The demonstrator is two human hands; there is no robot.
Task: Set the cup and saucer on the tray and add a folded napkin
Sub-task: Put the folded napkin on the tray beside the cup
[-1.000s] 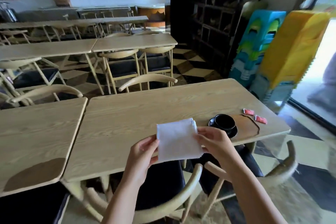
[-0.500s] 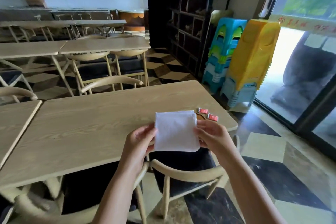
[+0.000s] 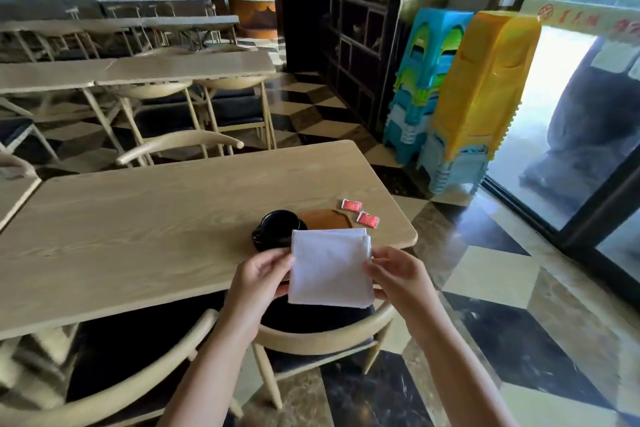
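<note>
Holding the folded napkin above the tabletop near edge: your left hand and right hand each grip a side. Black cup on saucer sits beside the wooden tray, near the right corner. Two red packets behind. Tabletop's left side open; chairs below.

Both forearms reached forward and up from the bottom of the view, bare, converging toward the middle. The left hand pinched the left edge of a folded napkin, thumb on top. The right hand gripped the right edge the same way, its fingers curled around it.
</note>
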